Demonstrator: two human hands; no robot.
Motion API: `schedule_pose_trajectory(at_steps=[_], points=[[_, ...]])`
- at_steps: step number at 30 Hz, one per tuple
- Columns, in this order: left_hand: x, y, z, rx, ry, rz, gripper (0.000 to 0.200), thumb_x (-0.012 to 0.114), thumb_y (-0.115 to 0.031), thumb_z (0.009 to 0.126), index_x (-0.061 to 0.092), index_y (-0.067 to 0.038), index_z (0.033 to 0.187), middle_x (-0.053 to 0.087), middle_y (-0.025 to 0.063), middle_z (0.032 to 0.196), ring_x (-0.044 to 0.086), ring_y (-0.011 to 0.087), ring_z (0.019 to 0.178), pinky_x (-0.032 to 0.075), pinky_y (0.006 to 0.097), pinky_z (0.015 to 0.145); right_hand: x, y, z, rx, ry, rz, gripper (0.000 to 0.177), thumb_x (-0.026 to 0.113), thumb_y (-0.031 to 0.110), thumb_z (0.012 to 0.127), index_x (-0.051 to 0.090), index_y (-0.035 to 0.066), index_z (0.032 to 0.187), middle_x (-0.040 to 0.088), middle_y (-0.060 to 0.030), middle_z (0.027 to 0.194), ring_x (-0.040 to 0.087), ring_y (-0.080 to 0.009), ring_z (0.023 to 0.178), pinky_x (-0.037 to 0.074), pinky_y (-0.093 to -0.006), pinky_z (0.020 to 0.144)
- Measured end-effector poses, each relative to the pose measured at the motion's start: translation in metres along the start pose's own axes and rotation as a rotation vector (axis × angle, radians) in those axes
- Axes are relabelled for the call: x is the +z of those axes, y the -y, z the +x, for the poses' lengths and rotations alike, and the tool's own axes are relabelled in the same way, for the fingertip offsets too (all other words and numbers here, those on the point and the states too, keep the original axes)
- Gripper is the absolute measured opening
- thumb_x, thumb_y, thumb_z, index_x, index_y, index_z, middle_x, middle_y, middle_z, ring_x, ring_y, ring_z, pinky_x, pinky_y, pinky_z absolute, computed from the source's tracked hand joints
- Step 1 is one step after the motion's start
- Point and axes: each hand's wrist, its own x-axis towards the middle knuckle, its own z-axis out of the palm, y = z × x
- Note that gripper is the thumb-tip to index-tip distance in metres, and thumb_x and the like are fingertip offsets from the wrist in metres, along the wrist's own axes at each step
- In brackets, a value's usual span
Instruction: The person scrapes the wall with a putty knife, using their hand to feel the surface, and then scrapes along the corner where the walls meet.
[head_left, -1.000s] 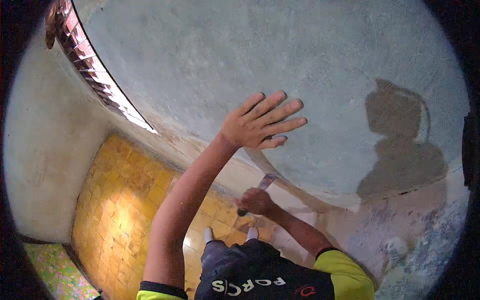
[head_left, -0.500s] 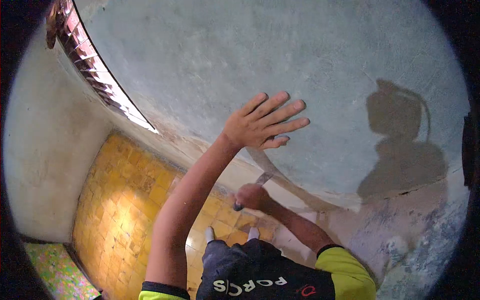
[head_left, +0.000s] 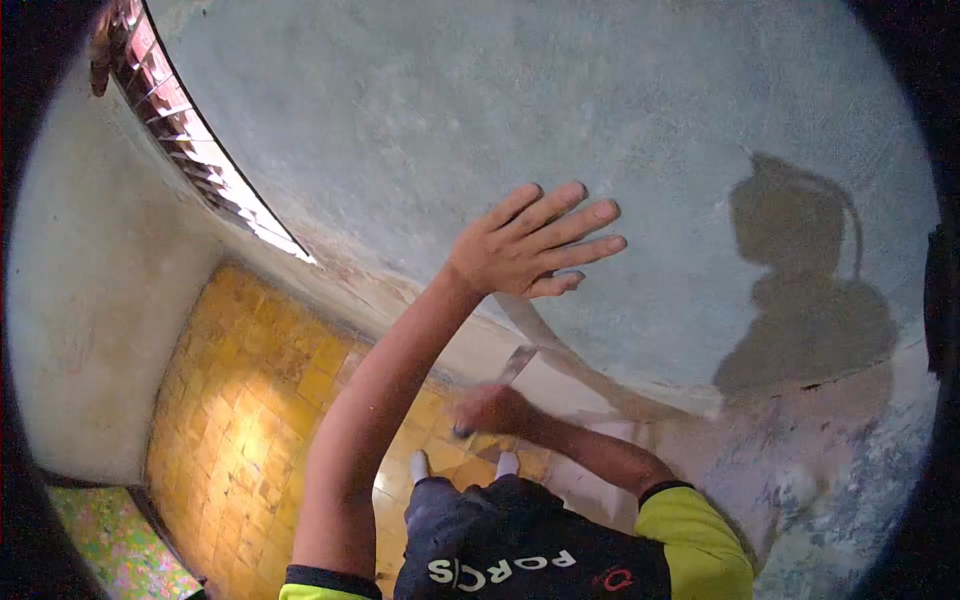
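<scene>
My left hand (head_left: pixel 535 245) lies flat against the blue-grey wall (head_left: pixel 680 120), its fingers spread and holding nothing. Lower down, my right hand (head_left: pixel 492 408) is wrapped round the handle of a scraper. The flat metal blade of this scraper (head_left: pixel 519 362) sticks out above the fist, angled up towards the base of the wall. Its dark handle end (head_left: pixel 462 432) shows below the fist, which is slightly blurred. Most of the handle is hidden by my fingers.
A barred window opening (head_left: pixel 200 150) lets in light at the upper left. Yellow tiles (head_left: pixel 235 400) cover the floor around my feet. A flowered cloth (head_left: pixel 115 540) is at the lower left. Worn, flaking plaster (head_left: pixel 800 500) spreads at the lower right, and my shadow falls on the wall.
My right hand has moved slightly down and to the left with the scraper, drawing the blade back a little. My left hand has barely shifted on the wall.
</scene>
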Motion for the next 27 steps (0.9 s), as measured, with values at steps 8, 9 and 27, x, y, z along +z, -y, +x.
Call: schedule_pose_trajectory(at_steps=[8,9,27], points=[[-0.001,0.001,-0.001,0.051,0.009,0.138,0.052,0.034,-0.063,0.092,0.040,-0.046,0.141,0.037,-0.0046,0.152,0.037,0.0249,0.137,0.017,0.0457,0.116,0.004,0.003,0.000,-0.108,-0.141,-0.038,0.009,0.064,0.023,0.082,0.062,0.014,0.084,0.050,-0.0017,0.058,0.055,-0.0216,0.049,0.044,-0.0361,0.045],[-0.001,0.001,-0.001,0.055,0.018,0.145,0.052,0.034,-0.063,0.093,0.040,-0.046,0.142,0.037,-0.0044,0.151,0.037,0.0250,0.137,0.017,0.0458,0.116,-0.001,-0.005,0.004,-0.083,-0.165,-0.040,0.009,0.063,0.023,0.083,0.064,0.015,0.085,0.050,-0.0016,0.059,0.055,-0.0215,0.049,0.044,-0.0361,0.045],[0.005,-0.001,-0.002,-0.003,-0.054,0.032,0.050,0.027,-0.051,0.097,0.034,-0.042,0.146,0.031,-0.0070,0.154,0.029,0.0197,0.142,0.009,0.0424,0.120,-0.022,0.011,-0.020,0.186,0.071,0.106,0.022,0.058,0.032,0.086,0.065,0.012,0.083,0.062,-0.0089,0.068,0.063,-0.0293,0.064,0.052,-0.0392,0.059]])
